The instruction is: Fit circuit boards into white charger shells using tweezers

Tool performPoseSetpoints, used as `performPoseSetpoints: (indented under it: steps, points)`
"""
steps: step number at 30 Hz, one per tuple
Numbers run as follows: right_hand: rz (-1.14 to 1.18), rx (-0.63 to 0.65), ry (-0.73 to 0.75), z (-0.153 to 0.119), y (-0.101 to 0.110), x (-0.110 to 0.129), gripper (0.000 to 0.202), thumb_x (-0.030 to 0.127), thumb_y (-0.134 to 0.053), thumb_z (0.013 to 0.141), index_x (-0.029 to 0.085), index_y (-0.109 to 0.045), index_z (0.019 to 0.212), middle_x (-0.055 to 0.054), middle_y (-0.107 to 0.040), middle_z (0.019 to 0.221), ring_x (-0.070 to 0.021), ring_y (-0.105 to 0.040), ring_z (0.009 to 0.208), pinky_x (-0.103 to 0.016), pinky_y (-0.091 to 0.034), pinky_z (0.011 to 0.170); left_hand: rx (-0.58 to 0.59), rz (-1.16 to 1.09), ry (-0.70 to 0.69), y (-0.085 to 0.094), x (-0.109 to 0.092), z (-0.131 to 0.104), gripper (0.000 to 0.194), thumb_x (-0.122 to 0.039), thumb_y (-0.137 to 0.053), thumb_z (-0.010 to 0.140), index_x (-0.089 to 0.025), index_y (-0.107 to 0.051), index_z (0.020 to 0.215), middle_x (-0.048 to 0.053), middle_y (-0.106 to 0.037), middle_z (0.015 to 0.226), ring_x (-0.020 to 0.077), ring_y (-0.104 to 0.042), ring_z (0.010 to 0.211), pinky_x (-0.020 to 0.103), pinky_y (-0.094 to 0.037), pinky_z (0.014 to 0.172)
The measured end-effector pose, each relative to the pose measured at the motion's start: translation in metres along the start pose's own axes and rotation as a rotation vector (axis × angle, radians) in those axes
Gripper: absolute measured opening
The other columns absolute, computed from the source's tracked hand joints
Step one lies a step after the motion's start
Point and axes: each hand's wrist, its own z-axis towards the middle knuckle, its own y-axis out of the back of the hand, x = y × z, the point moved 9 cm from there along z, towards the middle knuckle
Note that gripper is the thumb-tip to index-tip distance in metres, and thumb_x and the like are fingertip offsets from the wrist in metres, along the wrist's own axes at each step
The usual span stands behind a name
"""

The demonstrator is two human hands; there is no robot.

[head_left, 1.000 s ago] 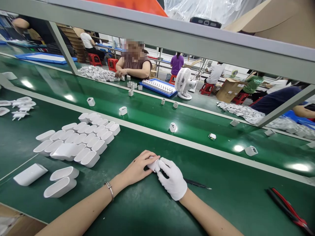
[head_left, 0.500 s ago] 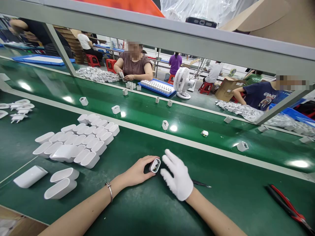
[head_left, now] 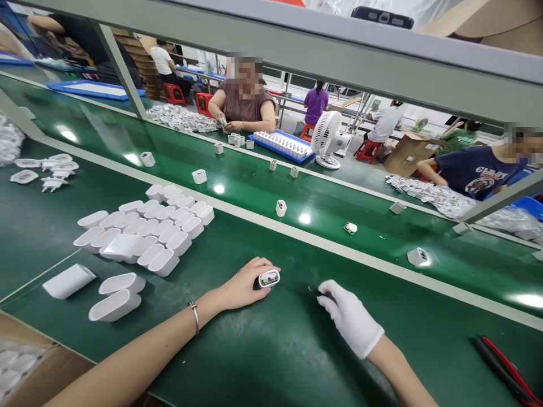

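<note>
My left hand, bare with a bracelet at the wrist, is closed around a white plastic charger housing. The oval open end faces right, and a circuit board with small parts shows inside. To the right, my white-gloved right hand is closed on a slim black tool; its end points left toward the housing, apart from it. The glove hides most of that tool, and its exact kind is unclear. Left of my hands stands a cluster of empty white housings, open ends up.
Red-and-black handled pliers lie at the lower right. White plug pieces lie at the left. Beyond a pale strip, several housings and a loose circuit board rest on the green belt. A shelf beam crosses overhead; co-workers sit opposite.
My right hand has picked up the slim black tool from the table and closed on it, moving right and away from the housing. My left hand has turned the housing's opening more sideways.
</note>
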Motion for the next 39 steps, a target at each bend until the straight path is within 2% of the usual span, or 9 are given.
performPoseSetpoints:
  steps: [4, 7, 9, 11, 18, 24, 27, 32, 39]
  points:
    - [0.377, -0.221, 0.162, 0.026, 0.016, 0.032, 0.023, 0.029, -0.052, 0.08, 0.027, -0.061, 0.101, -0.002, -0.065, 0.088, -0.0181, -0.06, 0.078, -0.033, -0.05, 0.071, 0.009, -0.025, 0.01, 0.002, 0.003, 0.002, 0.041, -0.02, -0.062, 0.075, -0.026, -0.057, 0.116, 0.004, -0.059, 0.106, 0.0213, -0.052, 0.102, 0.034, -0.044, 0.09]
    - [0.855, -0.375, 0.05, 0.045, 0.013, 0.025, 0.025, 0.036, -0.062, 0.075, 0.021, -0.061, 0.095, -0.004, -0.065, 0.088, -0.0176, -0.062, 0.074, -0.036, -0.054, 0.071, 0.006, -0.05, 0.017, 0.004, 0.006, 0.002, 0.041, -0.023, -0.065, 0.075, -0.026, -0.058, 0.115, 0.003, -0.061, 0.103, 0.0212, -0.054, 0.097, 0.034, -0.044, 0.086]
    - [1.163, -0.447, -0.065, 0.052, -0.002, 0.015, 0.032, 0.042, -0.067, 0.072, 0.017, -0.057, 0.089, -0.004, -0.065, 0.084, -0.016, -0.063, 0.065, -0.035, -0.056, 0.064, 0.004, -0.054, 0.0, 0.004, 0.005, 0.003, 0.037, -0.024, -0.065, 0.075, -0.025, -0.061, 0.111, 0.002, -0.063, 0.099, 0.0207, -0.055, 0.095, 0.033, -0.044, 0.084]
    - [1.318, -0.448, -0.11, 0.054, -0.02, 0.012, 0.036, 0.045, -0.069, 0.071, 0.017, -0.054, 0.088, -0.003, -0.065, 0.082, -0.0151, -0.063, 0.06, -0.033, -0.056, 0.058, -0.011, -0.055, -0.013, 0.004, 0.005, 0.003, 0.035, -0.023, -0.066, 0.074, -0.025, -0.062, 0.109, 0.001, -0.064, 0.096, 0.0198, -0.056, 0.093, 0.031, -0.044, 0.083]
    - [1.31, -0.518, -0.155, 0.042, -0.041, 0.002, 0.036, 0.046, -0.065, 0.075, 0.017, -0.05, 0.09, -0.002, -0.065, 0.081, -0.0163, -0.066, 0.063, -0.031, -0.057, 0.056, -0.038, -0.056, 0.002, 0.004, 0.008, 0.004, 0.032, -0.024, -0.07, 0.072, -0.023, -0.065, 0.104, 0.002, -0.064, 0.098, 0.0196, -0.057, 0.093, 0.03, -0.044, 0.084]
    - [1.348, -0.442, -0.163, 0.05, -0.05, 0.012, 0.037, 0.046, -0.067, 0.074, 0.017, -0.049, 0.089, -0.001, -0.064, 0.079, -0.0164, -0.066, 0.062, -0.031, -0.057, 0.055, -0.035, -0.033, -0.008, 0.004, 0.008, 0.004, 0.036, -0.023, -0.069, 0.072, -0.023, -0.064, 0.107, 0.002, -0.064, 0.1, 0.0202, -0.057, 0.096, 0.03, -0.044, 0.086]
    - [1.302, -0.379, -0.144, 0.054, -0.047, 0.018, 0.037, 0.046, -0.067, 0.073, 0.017, -0.049, 0.087, 0.0, -0.063, 0.076, -0.016, -0.066, 0.059, -0.03, -0.056, 0.055, -0.036, -0.04, -0.022, 0.004, 0.007, 0.003, 0.034, -0.022, -0.069, 0.072, -0.023, -0.064, 0.106, 0.002, -0.064, 0.098, 0.0193, -0.057, 0.094, 0.029, -0.044, 0.085]
    - [1.216, -0.417, -0.131, 0.053, -0.026, 0.021, 0.034, 0.045, -0.065, 0.075, 0.018, -0.047, 0.086, 0.001, -0.062, 0.074, -0.0157, -0.065, 0.056, -0.03, -0.055, 0.054, -0.034, -0.053, -0.016, 0.004, 0.007, 0.003, 0.033, -0.021, -0.068, 0.073, -0.023, -0.064, 0.106, 0.002, -0.064, 0.097, 0.0188, -0.057, 0.093, 0.028, -0.044, 0.083]
    - [1.055, -0.413, -0.1, 0.056, -0.029, 0.031, 0.025, 0.04, -0.06, 0.077, 0.019, -0.049, 0.085, 0.002, -0.06, 0.069, -0.0159, -0.064, 0.055, -0.03, -0.055, 0.056, -0.039, -0.057, -0.037, 0.003, 0.004, 0.003, 0.032, -0.02, -0.065, 0.074, -0.023, -0.064, 0.106, 0.001, -0.064, 0.095, 0.0179, -0.057, 0.09, 0.027, -0.044, 0.081]
